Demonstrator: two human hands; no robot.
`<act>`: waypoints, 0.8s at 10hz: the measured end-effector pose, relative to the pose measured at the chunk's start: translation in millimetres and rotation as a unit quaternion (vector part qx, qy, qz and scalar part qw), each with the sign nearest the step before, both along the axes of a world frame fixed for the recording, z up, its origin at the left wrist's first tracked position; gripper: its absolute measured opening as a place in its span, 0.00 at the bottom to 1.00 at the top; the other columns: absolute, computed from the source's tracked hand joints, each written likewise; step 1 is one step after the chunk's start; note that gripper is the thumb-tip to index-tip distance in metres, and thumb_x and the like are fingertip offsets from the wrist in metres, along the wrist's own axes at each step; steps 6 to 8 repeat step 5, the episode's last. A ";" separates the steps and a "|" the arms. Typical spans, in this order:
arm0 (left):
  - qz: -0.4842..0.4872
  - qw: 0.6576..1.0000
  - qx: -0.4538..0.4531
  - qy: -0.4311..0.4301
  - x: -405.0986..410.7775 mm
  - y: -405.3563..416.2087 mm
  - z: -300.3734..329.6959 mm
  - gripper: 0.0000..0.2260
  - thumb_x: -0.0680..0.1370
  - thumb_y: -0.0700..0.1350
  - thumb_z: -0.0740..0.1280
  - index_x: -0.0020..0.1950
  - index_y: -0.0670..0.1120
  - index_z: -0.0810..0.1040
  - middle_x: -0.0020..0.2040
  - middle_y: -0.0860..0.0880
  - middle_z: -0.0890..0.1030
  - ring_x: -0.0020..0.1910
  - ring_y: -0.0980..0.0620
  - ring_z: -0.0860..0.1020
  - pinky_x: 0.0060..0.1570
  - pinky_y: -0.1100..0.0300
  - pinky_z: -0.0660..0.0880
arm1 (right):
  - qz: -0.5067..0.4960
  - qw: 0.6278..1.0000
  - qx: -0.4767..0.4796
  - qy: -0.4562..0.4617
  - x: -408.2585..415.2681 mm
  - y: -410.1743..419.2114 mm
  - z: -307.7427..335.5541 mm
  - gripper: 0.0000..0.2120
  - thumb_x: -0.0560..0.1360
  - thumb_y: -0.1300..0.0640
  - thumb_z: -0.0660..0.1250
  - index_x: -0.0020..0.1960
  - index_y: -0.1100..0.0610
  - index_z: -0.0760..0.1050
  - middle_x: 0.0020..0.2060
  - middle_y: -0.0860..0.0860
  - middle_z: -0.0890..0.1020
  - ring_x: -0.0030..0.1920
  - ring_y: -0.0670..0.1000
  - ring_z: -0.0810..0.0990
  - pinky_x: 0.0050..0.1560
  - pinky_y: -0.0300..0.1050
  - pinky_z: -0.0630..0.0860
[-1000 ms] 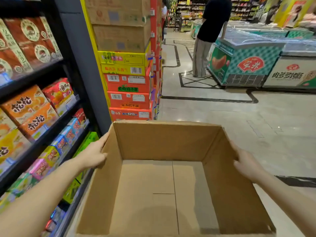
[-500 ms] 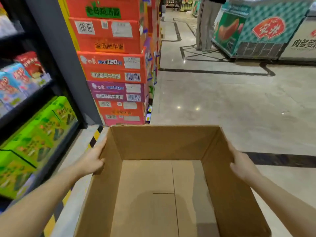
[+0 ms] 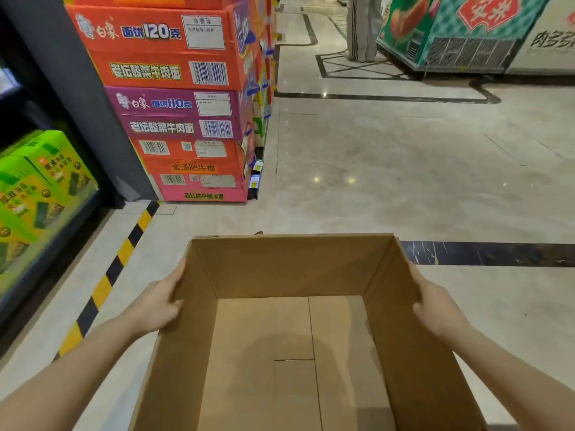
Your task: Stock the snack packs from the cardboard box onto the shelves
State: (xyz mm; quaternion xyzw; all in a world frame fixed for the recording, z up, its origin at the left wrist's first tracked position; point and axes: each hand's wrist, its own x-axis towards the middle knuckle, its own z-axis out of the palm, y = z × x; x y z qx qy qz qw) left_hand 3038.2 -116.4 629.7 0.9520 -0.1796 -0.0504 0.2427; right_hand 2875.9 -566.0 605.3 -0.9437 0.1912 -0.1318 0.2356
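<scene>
Seen from head height, looking forward and down a shop aisle. Open cardboard box point(image 3: 298, 337) low and central, top flaps out of sight, bare brown bottom showing, nothing inside. Wide free stretch of polished beige floor point(image 3: 404, 169) ahead and to the right, crossed by a dark inlaid stripe point(image 3: 485, 253) just beyond the box's far right corner. To the left, a black-and-yellow hazard strip point(image 3: 124, 253) running along the floor beside the foot of the shelves point(image 3: 40, 275), leaving a narrow lane between shelf and box. Green snack packs point(image 3: 40, 188) lined up on the lowest shelf at far left. Ahead left, a tall stack of red, purple and pink cartons point(image 3: 174, 113) against a grey pillar point(image 3: 77, 98). Far right, top of view, a chest freezer point(image 3: 460, 35) with green patterned side, and beside it the trouser legs of a person point(image 3: 361, 29) standing.

Left hand point(image 3: 155, 306) gripping the box's left wall, fingers spread flat on the outside, thumb at the rim. Right hand point(image 3: 435, 306) gripping the right wall likewise, fingers against the outer face. Both forearms bare, reaching in from the bottom corners.
</scene>
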 end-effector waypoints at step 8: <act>0.035 0.999 -0.010 0.009 -19.5 -15.5 -16.3 0.28 0.78 0.45 0.63 0.75 0.49 0.56 0.67 0.46 0.72 0.51 0.52 0.76 0.52 0.60 0.73 | -0.025 0.988 -0.065 0.139 -9.6 -22.2 -28.8 0.30 0.76 0.61 0.59 0.74 0.44 0.53 0.52 0.52 0.81 0.44 0.50 0.81 0.42 0.42 0.80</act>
